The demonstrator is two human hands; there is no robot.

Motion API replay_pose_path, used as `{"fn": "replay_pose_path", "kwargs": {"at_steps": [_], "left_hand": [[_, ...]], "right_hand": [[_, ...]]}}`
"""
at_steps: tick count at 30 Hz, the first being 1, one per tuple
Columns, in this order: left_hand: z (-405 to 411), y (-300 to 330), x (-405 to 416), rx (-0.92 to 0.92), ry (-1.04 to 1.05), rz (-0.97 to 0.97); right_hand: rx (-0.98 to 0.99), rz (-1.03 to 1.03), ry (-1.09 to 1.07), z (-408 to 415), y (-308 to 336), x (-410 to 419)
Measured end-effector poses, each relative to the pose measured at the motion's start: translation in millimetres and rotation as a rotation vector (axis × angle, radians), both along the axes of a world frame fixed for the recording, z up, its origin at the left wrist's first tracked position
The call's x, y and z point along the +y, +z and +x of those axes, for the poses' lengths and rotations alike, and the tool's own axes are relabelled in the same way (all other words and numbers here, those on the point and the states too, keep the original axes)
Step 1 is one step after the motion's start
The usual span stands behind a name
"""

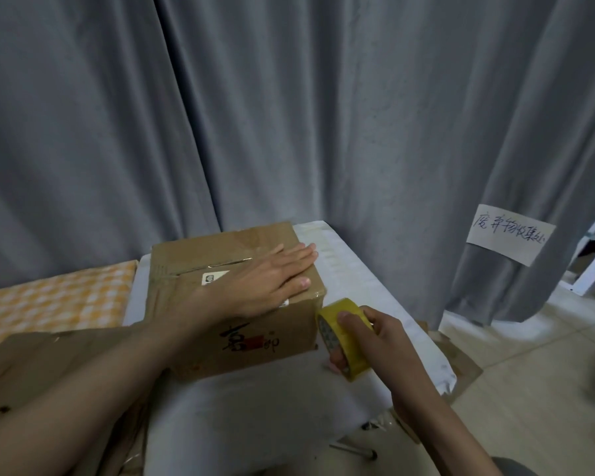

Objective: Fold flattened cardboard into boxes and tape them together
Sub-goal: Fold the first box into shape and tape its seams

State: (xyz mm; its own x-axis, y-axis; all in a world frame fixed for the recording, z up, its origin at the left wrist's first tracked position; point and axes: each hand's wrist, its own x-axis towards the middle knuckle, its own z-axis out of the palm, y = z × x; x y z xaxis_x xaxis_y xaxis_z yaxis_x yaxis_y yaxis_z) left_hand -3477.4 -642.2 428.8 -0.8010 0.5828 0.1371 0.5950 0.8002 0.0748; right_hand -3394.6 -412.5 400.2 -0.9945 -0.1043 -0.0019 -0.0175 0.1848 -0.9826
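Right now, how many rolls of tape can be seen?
1: the yellow tape roll, held in the right hand beside the cardboard box's right corner. Others may be hidden.

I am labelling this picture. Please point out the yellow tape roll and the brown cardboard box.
yellow tape roll [352,352]: head view, outer band.
brown cardboard box [200,252]: head view, top flap.

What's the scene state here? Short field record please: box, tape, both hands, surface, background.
box: cardboard box folded up, top flaps closed, standing on the table
tape: yellow tape roll held at the box's right side
left hand: left hand flat on the box top, fingers straight, pressing the flaps down
right hand: right hand grips the roll
surface: white table; flattened cardboard at its left
background: grey curtain with a handwritten paper note
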Motion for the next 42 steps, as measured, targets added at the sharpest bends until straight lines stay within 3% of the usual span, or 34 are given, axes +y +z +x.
{"fn": "replay_pose_path", "kwargs": {"at_steps": [8,17,29,39,42], "left_hand": [[35.4,-27.7,24.5,0.171,0.095,0.122],[0.8,-14.1,-4.1,0.144,0.126,0.126],[5.6,-19.1,-12.1,0.150,0.078,0.074],[-0.4,-18.6,-12.1,0.089,0.080,0.166],[2.9,-19.4,-11.0,0.149,0.058,0.129]], "right_hand": [[-0.065,-0.017,0.018,-3.1,-13.0,-5.6],[-0.085,-0.100,0.011,-18.3,-7.1,-29.6],[0.150,-0.030,-0.144,-2.7,-12.1,-41.9],[-0.057,-0.134,0.039,-5.9,-37.2,-40.6],[-0.138,-0.169,-0.050,-19.9,-43.6,-23.5]]}}
